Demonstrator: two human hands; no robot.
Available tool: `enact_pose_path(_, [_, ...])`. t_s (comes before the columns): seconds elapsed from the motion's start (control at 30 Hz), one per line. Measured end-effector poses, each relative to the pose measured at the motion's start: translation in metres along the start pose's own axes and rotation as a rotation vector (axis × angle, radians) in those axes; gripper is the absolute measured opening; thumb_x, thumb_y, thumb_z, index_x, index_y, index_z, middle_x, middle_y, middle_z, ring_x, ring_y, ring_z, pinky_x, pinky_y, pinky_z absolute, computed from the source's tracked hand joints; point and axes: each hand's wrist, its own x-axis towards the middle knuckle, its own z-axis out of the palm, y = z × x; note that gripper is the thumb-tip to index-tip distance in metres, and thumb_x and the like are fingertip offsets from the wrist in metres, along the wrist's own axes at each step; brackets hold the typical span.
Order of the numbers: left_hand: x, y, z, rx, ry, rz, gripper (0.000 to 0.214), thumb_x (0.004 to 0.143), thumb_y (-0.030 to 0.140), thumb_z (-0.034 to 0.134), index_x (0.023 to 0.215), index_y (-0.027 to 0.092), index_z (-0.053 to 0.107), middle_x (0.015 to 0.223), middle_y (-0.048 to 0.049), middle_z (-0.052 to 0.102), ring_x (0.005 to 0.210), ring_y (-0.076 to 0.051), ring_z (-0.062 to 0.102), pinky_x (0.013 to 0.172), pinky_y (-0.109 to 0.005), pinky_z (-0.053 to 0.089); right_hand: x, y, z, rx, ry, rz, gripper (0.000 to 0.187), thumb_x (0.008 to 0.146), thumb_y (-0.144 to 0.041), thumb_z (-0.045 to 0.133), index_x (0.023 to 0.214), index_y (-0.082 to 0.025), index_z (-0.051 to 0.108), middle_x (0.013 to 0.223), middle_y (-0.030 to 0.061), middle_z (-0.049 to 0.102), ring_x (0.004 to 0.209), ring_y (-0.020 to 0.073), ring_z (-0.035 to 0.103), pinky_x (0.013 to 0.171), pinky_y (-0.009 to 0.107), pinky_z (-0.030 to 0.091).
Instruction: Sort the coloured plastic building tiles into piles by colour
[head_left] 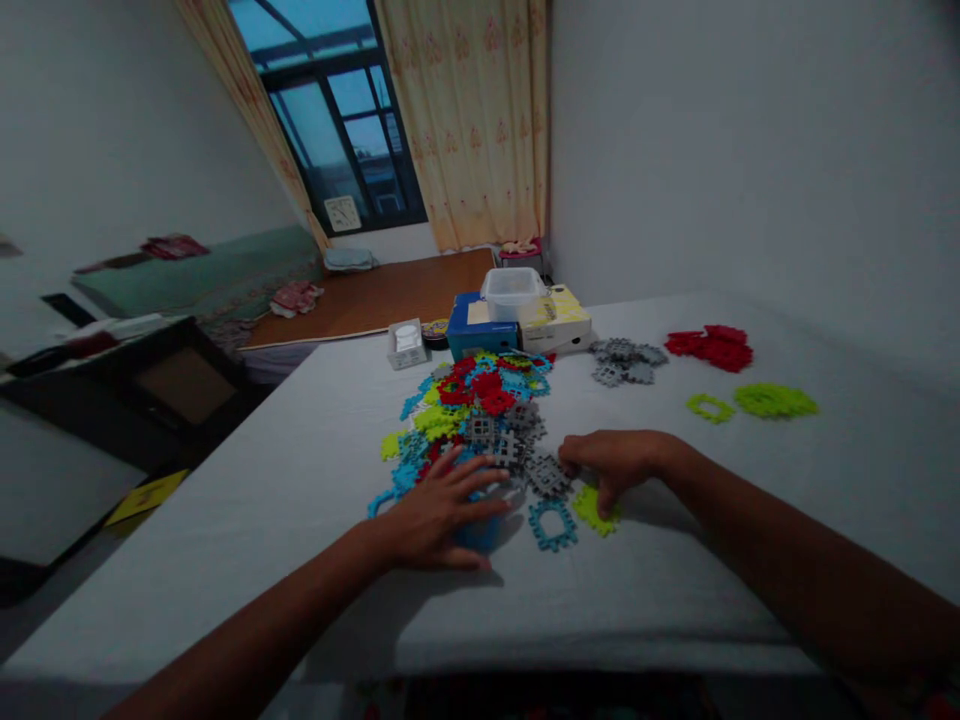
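Observation:
My left hand (450,510) lies palm down with its fingers spread over blue interlocking plastic tiles (480,535), at the near end of a mixed heap. Beside the heap, my right hand (619,460) has curled fingers, and its thumb presses on a lime-green interlocking tile (589,505). Its fingertips are close to a grey tile (549,475); whether they touch it I cannot tell. A teal tile with an oval opening (553,525) lies flat between the hands. The heap (487,390) reaches away in red, blue, green and grey.
On the white-covered table (322,480), grey tiles (626,360), red tiles (711,346) and lime-green tiles (776,400) lie in separate groups at the right. Behind the heap stand a blue box (480,335), a yellow-and-white box (562,320), a clear tub (514,290) and a small grey box (406,345).

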Motion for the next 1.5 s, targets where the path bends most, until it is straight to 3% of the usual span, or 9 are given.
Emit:
enact_pose_path(0.13, [0.013,0.007,0.019,0.117,0.040,0.049,0.052,0.093,0.058,0.048,0.140,0.036,0.051,0.153,0.0001,0.044,0.145,-0.026,0.031,0.120,-0.049,0.011,0.012,0.002,0.003,0.054,0.015,-0.116,0.024,0.067,-0.020,0.075,0.088,-0.016,0.064,0.089,0.0033,0.064,0.076,0.0150,0.058,0.066,0.024,0.042])
enact_pose_path(0.3, [0.037,-0.018,0.028,0.255,0.122,-0.013,0.054,0.094,0.057,0.046,0.143,0.035,0.048,0.155,-0.0009,0.042,0.147,-0.025,0.026,0.121,-0.050,0.006,0.021,0.023,0.004,0.220,0.123,-0.104,0.020,0.070,-0.015,0.066,0.089,-0.016,0.065,0.079,-0.0001,0.066,0.069,0.0124,0.058,0.064,0.021,0.042])
enact_pose_path(0.53, [0.065,-0.034,0.014,0.262,0.267,-0.356,0.047,0.094,0.041,0.053,0.140,0.032,0.052,0.152,-0.0049,0.045,0.144,-0.027,0.032,0.119,-0.051,0.019,0.039,0.056,0.006,0.289,0.647,0.005,0.022,0.068,-0.016,0.059,0.089,-0.018,0.066,0.079,0.0018,0.068,0.072,0.0149,0.062,0.068,0.025,0.047])
enact_pose_path(0.77, [0.073,0.035,0.019,-0.003,0.027,0.185,0.053,0.095,0.058,0.042,0.142,0.036,0.048,0.153,0.0006,0.044,0.146,-0.024,0.028,0.119,-0.048,0.021,0.054,0.076,0.013,0.470,0.927,0.038,0.019,0.070,-0.028,0.067,0.087,-0.019,0.067,0.083,0.0050,0.072,0.075,0.0192,0.064,0.076,0.034,0.051])
enact_pose_path(0.93, [0.080,0.006,0.019,0.149,0.030,0.046,0.044,0.097,0.025,0.044,0.139,0.036,0.052,0.155,-0.0001,0.042,0.146,-0.025,0.029,0.119,-0.054,0.016,0.054,0.073,0.015,0.446,0.938,0.036,0.019,0.071,-0.028,0.066,0.087,-0.019,0.068,0.084,0.0058,0.072,0.077,0.0199,0.064,0.077,0.035,0.050])
enact_pose_path(1.13, [0.011,-0.037,-0.008,0.207,0.173,-0.338,0.052,0.095,0.037,0.050,0.146,0.035,0.045,0.159,-0.0023,0.035,0.148,-0.029,0.022,0.120,-0.051,0.011,0.053,0.078,0.015,0.485,0.983,0.036,0.020,0.074,-0.033,0.064,0.087,-0.018,0.067,0.088,0.0074,0.072,0.083,0.0213,0.065,0.081,0.036,0.049])
enact_pose_path(1.3, [-0.078,-0.025,0.017,0.099,0.001,-0.338,0.078,0.088,0.062,0.052,0.155,0.035,0.023,0.161,-0.0054,0.031,0.147,-0.032,0.025,0.119,-0.052,0.009,0.061,0.080,0.022,0.505,0.917,0.051,0.018,0.075,-0.031,0.063,0.086,-0.018,0.068,0.085,0.0060,0.072,0.080,0.0209,0.064,0.078,0.035,0.050])
enact_pose_path(1.4, [-0.084,-0.026,0.038,0.096,0.011,-0.391,0.079,0.088,0.064,0.050,0.155,0.035,0.022,0.160,-0.0065,0.032,0.147,-0.033,0.023,0.118,-0.052,0.013,0.064,0.073,0.025,0.405,0.912,0.063,0.015,0.075,-0.027,0.061,0.086,-0.020,0.068,0.086,0.0054,0.073,0.081,0.0208,0.065,0.080,0.035,0.049])
enact_pose_path(1.5, [-0.058,-0.036,0.048,0.115,0.112,-0.451,0.070,0.092,0.059,0.047,0.154,0.033,0.030,0.160,-0.0081,0.031,0.148,-0.032,0.021,0.118,-0.052,0.017,0.065,0.069,0.027,0.363,0.944,0.060,0.016,0.076,-0.027,0.061,0.088,-0.021,0.068,0.089,0.0050,0.073,0.082,0.0212,0.065,0.084,0.037,0.049])
